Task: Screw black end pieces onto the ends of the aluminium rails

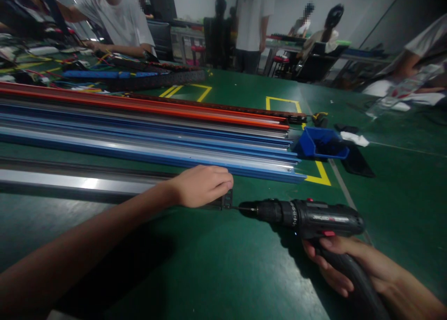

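Note:
My left hand point(206, 186) is closed over the right end of a long black and silver metal profile point(80, 181) lying on the green table. A small black end piece point(226, 200) shows at that end, just past my fingers. My right hand point(335, 264) wraps round the handle of a black cordless drill point(314, 215) with red buttons. The drill lies sideways, its thin bit point(240, 209) pointing left, with the tip at the end piece. Whether the tip sits in a screw is too small to tell.
Behind the profile lie several blue profiles point(157, 143) and a red profile point(174, 107). A blue bin point(321, 143) stands beyond their right ends, with a dark flat object point(358, 161) beside it. Cables point(42, 66) crowd the far left. Other people sit and stand beyond the table point(223, 259).

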A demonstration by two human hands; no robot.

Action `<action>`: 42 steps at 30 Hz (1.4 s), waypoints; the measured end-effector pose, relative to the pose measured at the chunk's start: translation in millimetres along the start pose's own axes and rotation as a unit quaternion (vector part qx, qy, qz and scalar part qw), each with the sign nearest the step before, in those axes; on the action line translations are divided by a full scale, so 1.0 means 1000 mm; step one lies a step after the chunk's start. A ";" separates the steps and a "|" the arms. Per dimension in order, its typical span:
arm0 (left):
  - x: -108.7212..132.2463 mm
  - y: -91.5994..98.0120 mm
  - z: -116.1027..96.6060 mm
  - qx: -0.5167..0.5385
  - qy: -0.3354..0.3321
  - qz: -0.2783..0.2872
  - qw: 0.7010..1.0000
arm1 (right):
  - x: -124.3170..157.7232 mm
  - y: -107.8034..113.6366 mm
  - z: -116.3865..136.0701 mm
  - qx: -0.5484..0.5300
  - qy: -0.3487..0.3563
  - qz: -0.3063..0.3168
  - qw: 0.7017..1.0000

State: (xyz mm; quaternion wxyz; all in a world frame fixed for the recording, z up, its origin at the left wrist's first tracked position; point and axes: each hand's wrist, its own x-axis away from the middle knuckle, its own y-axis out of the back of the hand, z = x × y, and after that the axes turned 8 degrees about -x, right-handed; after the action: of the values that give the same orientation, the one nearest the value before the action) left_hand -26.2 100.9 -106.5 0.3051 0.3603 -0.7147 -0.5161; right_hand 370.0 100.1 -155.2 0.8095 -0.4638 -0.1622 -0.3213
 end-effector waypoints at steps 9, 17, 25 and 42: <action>0.001 -0.001 0.001 0.002 0.002 0.000 1.000 | 0.000 0.003 0.000 0.003 0.000 0.002 1.000; 0.001 -0.002 0.002 0.003 0.000 0.000 1.000 | 0.001 0.006 0.000 0.001 -0.005 0.011 1.000; 0.001 0.000 0.000 0.002 -0.002 0.000 1.000 | 0.000 0.001 0.001 -0.001 -0.001 0.019 1.000; 0.001 -0.002 0.001 -0.004 -0.004 -0.009 1.000 | -0.004 -0.001 0.001 0.024 0.016 0.064 0.998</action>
State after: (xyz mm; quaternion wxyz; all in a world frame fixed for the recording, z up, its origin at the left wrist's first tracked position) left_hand -27.1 100.5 -108.6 0.2986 0.3636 -0.7104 -0.5235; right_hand 366.4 101.8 -156.0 0.8416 -0.4488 -0.1266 -0.2726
